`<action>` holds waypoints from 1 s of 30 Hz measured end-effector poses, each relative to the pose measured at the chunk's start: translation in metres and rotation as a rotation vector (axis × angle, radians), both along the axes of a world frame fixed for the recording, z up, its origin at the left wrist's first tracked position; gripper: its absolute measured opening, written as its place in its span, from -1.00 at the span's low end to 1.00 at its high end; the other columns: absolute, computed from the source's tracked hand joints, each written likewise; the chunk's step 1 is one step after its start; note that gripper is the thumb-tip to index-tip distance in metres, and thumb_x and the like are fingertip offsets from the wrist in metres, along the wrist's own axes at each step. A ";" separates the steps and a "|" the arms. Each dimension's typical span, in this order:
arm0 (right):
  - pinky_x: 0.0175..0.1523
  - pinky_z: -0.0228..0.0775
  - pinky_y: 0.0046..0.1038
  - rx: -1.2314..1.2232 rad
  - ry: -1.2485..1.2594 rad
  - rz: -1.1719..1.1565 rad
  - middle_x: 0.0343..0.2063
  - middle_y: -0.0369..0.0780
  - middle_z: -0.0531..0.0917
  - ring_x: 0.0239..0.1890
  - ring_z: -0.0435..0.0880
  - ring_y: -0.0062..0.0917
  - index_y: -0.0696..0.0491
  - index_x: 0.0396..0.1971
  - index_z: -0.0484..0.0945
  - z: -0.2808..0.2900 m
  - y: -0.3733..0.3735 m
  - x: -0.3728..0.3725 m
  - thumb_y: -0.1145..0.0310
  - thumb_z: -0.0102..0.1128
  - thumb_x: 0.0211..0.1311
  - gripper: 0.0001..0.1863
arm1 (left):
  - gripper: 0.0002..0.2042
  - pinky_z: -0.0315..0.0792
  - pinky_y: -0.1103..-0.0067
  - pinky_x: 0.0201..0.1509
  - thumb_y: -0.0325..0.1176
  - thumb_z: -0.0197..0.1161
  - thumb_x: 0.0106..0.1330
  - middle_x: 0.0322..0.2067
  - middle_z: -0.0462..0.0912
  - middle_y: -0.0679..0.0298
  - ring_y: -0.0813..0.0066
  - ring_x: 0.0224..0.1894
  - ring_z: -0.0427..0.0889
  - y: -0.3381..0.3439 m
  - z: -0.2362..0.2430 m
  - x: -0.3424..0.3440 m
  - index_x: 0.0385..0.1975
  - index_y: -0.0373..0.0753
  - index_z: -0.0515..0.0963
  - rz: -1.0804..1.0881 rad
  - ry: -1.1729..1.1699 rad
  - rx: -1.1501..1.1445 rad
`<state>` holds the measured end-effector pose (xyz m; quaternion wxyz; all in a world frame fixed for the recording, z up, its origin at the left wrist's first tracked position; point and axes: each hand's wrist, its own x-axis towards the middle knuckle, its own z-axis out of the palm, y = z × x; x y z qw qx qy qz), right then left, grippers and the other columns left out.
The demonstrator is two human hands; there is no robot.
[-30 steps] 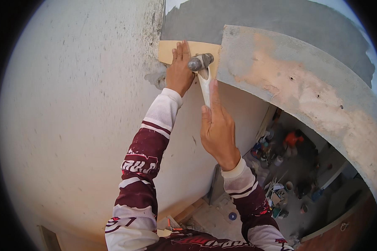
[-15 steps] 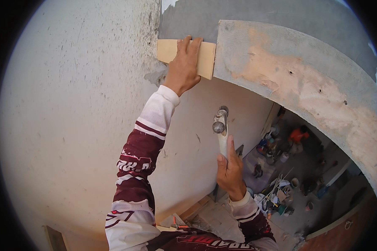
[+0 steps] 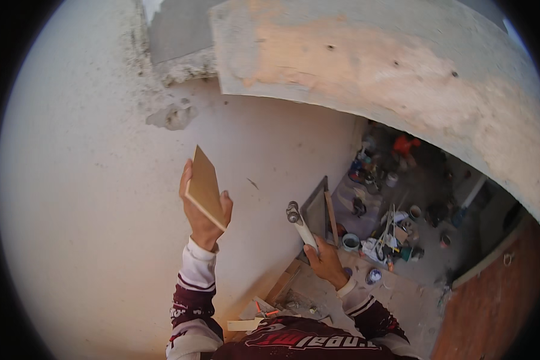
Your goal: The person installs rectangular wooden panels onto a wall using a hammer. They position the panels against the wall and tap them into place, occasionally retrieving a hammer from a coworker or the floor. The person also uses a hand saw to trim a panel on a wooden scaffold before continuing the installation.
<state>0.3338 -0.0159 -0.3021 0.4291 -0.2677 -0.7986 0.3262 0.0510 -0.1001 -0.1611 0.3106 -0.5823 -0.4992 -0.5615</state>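
My left hand (image 3: 201,213) grips a flat tan wooden board (image 3: 206,185), held away from the white wall (image 3: 78,198) and tilted edge-on. In my right hand (image 3: 327,259) is a hammer (image 3: 300,225) with a pale handle, its metal head pointing up to the left. Both hands are lowered in front of my chest. Above them a curved concrete beam (image 3: 378,78) runs across the top, with a rough grey plaster patch (image 3: 177,45) at its left end.
A chipped spot (image 3: 173,115) marks the wall below the plaster patch. Far below lie buckets, tools and scraps (image 3: 390,234) on a dusty floor. A reddish wooden panel (image 3: 492,306) stands at the lower right. Boards and a small orange tool (image 3: 264,311) lie near my feet.
My left hand has taken the board off the wall beside the beam and brought it down. The hammer has dropped lower too. The view has tilted downward.
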 end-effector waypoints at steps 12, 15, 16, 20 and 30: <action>-0.40 0.66 -0.44 -1.141 0.727 -0.327 -0.34 -0.19 0.63 -0.33 0.73 -0.44 0.18 -0.14 0.43 -0.104 -0.014 0.117 0.14 0.24 0.40 -0.62 | -0.54 0.45 0.17 0.34 -0.59 0.09 0.28 0.17 0.52 0.13 0.17 0.23 0.52 0.044 -0.258 0.098 0.22 -0.28 0.38 -1.234 -1.651 -0.441; -0.29 0.75 -0.36 -1.075 0.847 -0.343 -0.25 -0.13 0.64 -0.21 0.76 -0.31 0.21 -0.04 0.35 -0.118 -0.016 0.142 0.24 0.28 0.36 -0.58 | -0.72 0.45 0.26 0.35 -0.56 0.14 0.34 0.04 0.62 0.17 0.25 0.18 0.56 0.073 -0.275 0.138 0.04 -0.31 0.50 -1.343 -1.708 -0.577; -0.30 0.75 -0.37 -1.059 0.915 -0.395 -0.26 -0.14 0.63 -0.25 0.76 -0.34 0.19 -0.05 0.36 -0.120 -0.019 0.147 0.31 0.29 0.34 -0.63 | -0.73 0.45 0.27 0.36 -0.56 0.14 0.35 0.03 0.63 0.17 0.25 0.18 0.57 0.082 -0.278 0.149 0.04 -0.31 0.50 -1.351 -1.724 -0.603; -0.36 0.72 -0.42 -0.962 1.135 -0.571 -0.29 -0.17 0.61 -0.38 0.74 -0.41 0.11 -0.11 0.34 -0.139 -0.029 0.174 0.52 0.30 0.24 -0.67 | -0.80 0.46 0.29 0.33 -0.48 0.14 0.42 0.01 0.65 0.15 0.22 0.15 0.59 0.115 -0.289 0.178 -0.01 -0.31 0.52 -1.392 -1.663 -0.849; -0.30 0.71 -0.51 -0.957 1.139 -0.974 -0.32 -0.20 0.55 -0.38 0.72 -0.48 0.24 -0.10 0.38 -0.217 -0.110 0.231 0.55 0.29 0.20 -0.67 | -0.68 0.54 0.57 -0.06 -0.19 0.18 0.48 -0.26 0.69 0.16 0.35 -0.15 0.70 0.108 -0.322 0.294 -0.11 -0.40 0.57 -1.059 -0.064 -1.461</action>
